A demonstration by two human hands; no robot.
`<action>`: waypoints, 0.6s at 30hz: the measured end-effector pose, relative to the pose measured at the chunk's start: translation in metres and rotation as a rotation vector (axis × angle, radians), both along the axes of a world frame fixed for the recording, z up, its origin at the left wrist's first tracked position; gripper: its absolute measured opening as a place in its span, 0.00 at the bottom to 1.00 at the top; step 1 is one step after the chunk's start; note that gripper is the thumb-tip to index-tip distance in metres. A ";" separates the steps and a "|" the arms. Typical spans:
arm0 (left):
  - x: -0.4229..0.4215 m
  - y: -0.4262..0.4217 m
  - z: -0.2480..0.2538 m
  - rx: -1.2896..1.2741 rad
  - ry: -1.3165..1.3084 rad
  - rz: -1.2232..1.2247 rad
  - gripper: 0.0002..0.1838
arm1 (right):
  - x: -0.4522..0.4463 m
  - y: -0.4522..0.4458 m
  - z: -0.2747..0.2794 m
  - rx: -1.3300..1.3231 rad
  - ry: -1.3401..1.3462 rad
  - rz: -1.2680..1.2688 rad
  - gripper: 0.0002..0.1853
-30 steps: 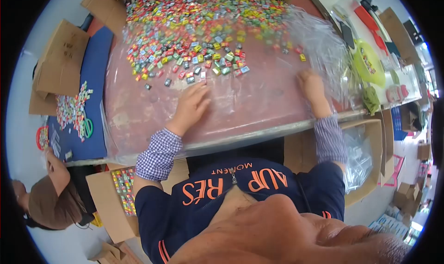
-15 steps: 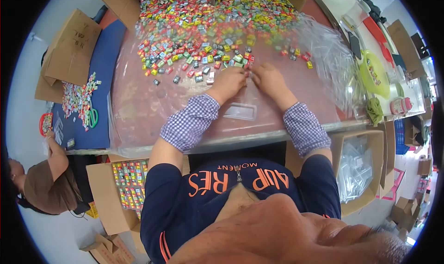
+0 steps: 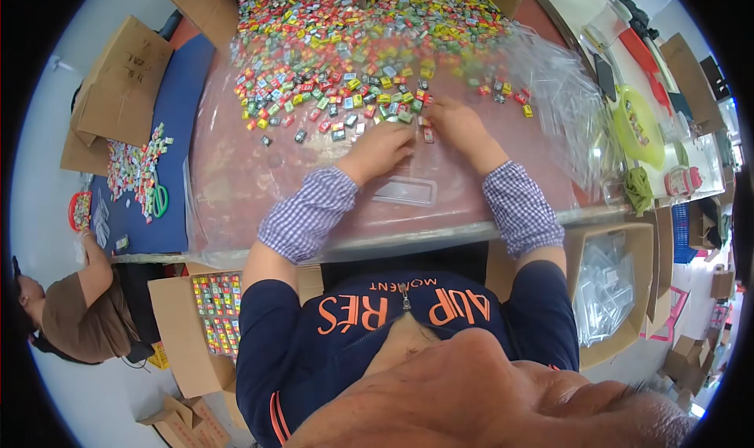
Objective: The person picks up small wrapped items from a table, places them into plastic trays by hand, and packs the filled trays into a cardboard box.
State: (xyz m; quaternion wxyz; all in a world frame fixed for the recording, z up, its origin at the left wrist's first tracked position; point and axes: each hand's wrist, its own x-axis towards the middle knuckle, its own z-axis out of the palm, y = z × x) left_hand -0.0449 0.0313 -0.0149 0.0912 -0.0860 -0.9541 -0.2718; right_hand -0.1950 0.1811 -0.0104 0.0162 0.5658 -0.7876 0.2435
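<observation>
My left hand (image 3: 385, 147) is low over the table at the near edge of a heap of small coloured blocks (image 3: 345, 95). Its fingers curl inward, and what they hold, if anything, is hidden. To the right, my right hand (image 3: 457, 126) has thumb and fingers drawn together beside the blocks; their tips hide whatever is between them. A red block (image 3: 428, 135) lies between my two hands. Closer to me, a clear plastic tray (image 3: 404, 191) rests flat on the table, just below my left hand.
Clear plastic trays (image 3: 561, 110) are piled on the right. An open carton (image 3: 642, 291) of clear plastic stands below the table edge, and another carton (image 3: 177, 330) holds rows of blocks. At left, a person (image 3: 90, 307) sits by a blue table (image 3: 169, 212) with green-handled scissors (image 3: 160, 201).
My hands have moved apart: the left slid down and left, while the right shifted slightly up. A red block now shows between them.
</observation>
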 end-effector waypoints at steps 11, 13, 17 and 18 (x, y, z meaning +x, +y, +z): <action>0.057 -0.018 0.001 -0.127 0.058 0.203 0.17 | -0.031 0.055 -0.021 -0.261 0.023 -0.199 0.06; 0.025 -0.001 0.001 -0.041 0.119 0.141 0.16 | -0.025 0.052 -0.015 -0.263 -0.002 -0.199 0.06; -0.022 0.031 -0.002 -0.114 0.078 0.112 0.10 | -0.016 0.046 -0.012 -0.261 -0.068 -0.204 0.07; -0.031 0.031 -0.006 -0.110 0.083 0.117 0.10 | -0.015 0.046 -0.014 -0.259 -0.064 -0.211 0.07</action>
